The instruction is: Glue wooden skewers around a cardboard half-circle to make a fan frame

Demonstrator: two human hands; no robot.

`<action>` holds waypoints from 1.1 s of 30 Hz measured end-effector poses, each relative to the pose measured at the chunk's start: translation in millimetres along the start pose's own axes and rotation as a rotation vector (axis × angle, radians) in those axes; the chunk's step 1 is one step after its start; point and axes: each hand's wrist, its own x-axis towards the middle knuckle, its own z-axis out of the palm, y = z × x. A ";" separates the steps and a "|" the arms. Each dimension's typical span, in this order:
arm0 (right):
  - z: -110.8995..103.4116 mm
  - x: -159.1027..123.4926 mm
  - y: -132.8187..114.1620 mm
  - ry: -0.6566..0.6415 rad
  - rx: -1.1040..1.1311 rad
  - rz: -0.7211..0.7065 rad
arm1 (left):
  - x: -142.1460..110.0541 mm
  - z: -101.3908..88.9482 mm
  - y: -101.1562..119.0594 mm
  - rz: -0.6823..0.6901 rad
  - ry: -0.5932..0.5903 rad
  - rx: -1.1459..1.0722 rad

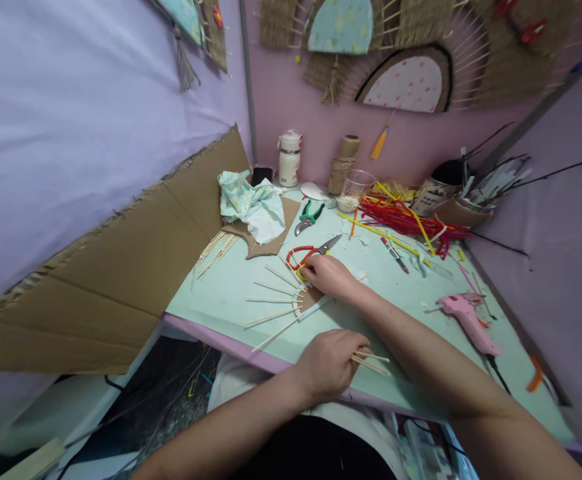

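A small brown half-circle of cardboard (309,301) with a white edge lies on the table, thin wooden sticks (273,300) fanning out from its curved side. Over its upper part is my right hand (328,275), fingers pinched on what looks like one of those sticks; the fingertips partly cover it. Just beyond, scissors with orange-red handles (301,256) lie with the blades pointing away to the right. Close to the table's front edge, my left hand (328,363) is closed around a few loose wooden sticks (371,360), their ends poking out to the right.
Green-handled pruning shears (309,217), patterned cloth (251,203) on cardboard and more sticks (218,250) lie at the back left. Red pipe cleaners (401,217), a marker (395,255) and a pink glue gun (471,323) are on the right. A large cardboard sheet (121,267) leans at left.
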 end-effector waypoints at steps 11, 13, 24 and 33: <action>-0.5 -1.5 -0.2 -0.016 -0.028 0.018 | -0.5 0.1 -1.4 0.014 -0.002 0.004; 0.1 -1.2 -0.2 -0.017 -0.033 0.021 | -0.2 0.3 -1.0 0.025 0.013 0.002; 0.3 -1.5 1.0 0.002 -0.014 0.002 | -0.4 0.6 -1.3 0.022 0.001 0.010; -3.8 -3.4 -1.3 0.001 -0.003 0.010 | 0.0 0.5 -0.5 0.019 0.007 0.013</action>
